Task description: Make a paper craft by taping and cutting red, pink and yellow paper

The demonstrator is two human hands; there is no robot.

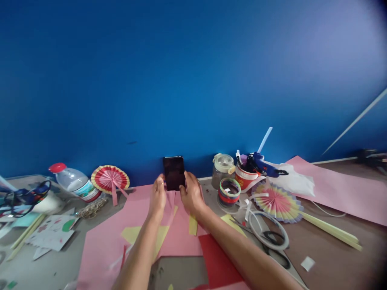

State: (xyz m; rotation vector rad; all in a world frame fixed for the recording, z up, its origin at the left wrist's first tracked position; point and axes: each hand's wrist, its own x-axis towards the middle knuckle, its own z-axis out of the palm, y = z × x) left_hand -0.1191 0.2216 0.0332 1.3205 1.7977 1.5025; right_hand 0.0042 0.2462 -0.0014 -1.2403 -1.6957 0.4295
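Both my hands hold a black phone [173,172] upright against the blue wall, its dark screen facing me. My left hand [157,197] grips its lower left edge, and my right hand [191,194] grips its lower right edge, fingers curled round it. Beneath my hands lies a large pink paper sheet [105,237] with yellow paper pieces [133,235] and a red sheet [216,262] on it.
At left stand a plastic bottle with a red cap [74,181] and a red paper fan [109,178]. To the right are a jar [223,168], rolls of tape [229,191], a cup holding a blue glue gun [256,165], a multicolour fan [278,203] and scissors [273,245].
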